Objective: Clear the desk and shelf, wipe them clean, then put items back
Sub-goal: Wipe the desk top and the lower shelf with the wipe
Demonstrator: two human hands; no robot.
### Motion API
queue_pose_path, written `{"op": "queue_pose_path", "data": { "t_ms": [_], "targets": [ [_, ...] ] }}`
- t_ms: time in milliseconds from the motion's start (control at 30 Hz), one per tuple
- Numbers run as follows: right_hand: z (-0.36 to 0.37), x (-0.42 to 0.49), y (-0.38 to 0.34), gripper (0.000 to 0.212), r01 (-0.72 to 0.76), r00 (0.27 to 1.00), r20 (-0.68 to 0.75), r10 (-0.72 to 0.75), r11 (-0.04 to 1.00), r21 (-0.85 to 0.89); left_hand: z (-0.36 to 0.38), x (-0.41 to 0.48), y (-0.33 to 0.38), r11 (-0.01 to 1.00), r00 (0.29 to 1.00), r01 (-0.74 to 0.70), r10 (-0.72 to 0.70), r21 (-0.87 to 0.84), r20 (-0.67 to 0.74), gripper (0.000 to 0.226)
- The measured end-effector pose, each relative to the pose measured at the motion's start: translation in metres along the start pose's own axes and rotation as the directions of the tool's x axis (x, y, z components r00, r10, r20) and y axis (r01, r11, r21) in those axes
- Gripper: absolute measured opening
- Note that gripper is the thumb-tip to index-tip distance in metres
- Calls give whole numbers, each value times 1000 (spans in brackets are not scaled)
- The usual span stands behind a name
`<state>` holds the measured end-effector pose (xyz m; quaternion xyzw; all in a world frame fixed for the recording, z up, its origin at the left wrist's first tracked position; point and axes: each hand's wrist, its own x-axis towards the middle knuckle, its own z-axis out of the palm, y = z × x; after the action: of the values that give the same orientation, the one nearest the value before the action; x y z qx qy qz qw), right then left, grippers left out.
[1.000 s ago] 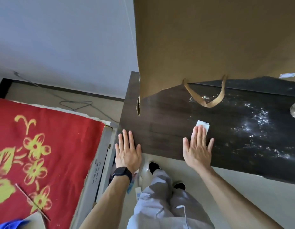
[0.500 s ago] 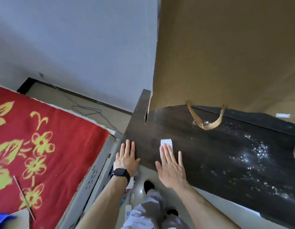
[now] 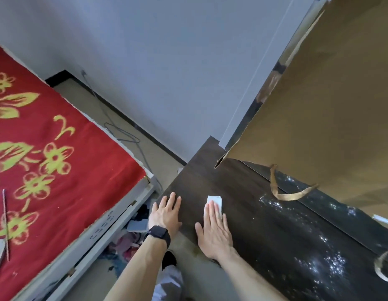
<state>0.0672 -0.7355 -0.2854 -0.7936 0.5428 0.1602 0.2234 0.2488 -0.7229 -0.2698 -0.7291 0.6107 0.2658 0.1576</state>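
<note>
The dark wooden desk (image 3: pixel 212 177) runs from the centre to the lower right, its right part wet with shining droplets. My right hand (image 3: pixel 215 230) lies flat with straight fingers pressing a small folded white tissue (image 3: pixel 214 200) onto the desk near its left end. My left hand (image 3: pixel 166 212), with a black watch on the wrist, rests flat on the desk's left front corner. A large brown paper bag (image 3: pixel 319 105) with ribbon handles stands on the desk behind the hands.
A bed with a red blanket with yellow flowers (image 3: pixel 47 159) stands to the left, clutter beneath it. A cable (image 3: pixel 121 133) lies on the floor by the grey wall. A small white object (image 3: pixel 381 218) lies at the desk's far right.
My right hand has slid the tissue leftward across the desk toward my left hand. The view has swung left and tilted; my left hand stays on the corner.
</note>
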Motion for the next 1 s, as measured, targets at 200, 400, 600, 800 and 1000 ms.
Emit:
{"op": "queue_pose_path", "data": {
  "t_ms": [200, 400, 600, 800, 1000],
  "targets": [
    [-13, -2, 43, 67, -120, 992, 25, 120, 993, -9, -9, 8, 13, 1000, 997, 18, -19, -17, -73, 85],
    [-32, -3, 101, 69, -324, 944, 76, 322, 946, 25, 0, 18, 39, 996, 998, -48, 45, -81, -42, 87],
    [-40, 30, 62, 68, -51, 997, 59, 53, 998, -38, 10, 29, 56, 989, 999, -1, -6, -149, -51, 92],
    [-52, 66, 73, 67, 38, 998, 47, -33, 992, -124, -6, 36, 70, 988, 994, 101, -94, -119, 62, 98],
    [-55, 27, 163, 70, -254, 967, 25, 254, 967, 16, -20, 37, 92, 978, 976, 205, -201, -43, 81, 107]
  ]
}}
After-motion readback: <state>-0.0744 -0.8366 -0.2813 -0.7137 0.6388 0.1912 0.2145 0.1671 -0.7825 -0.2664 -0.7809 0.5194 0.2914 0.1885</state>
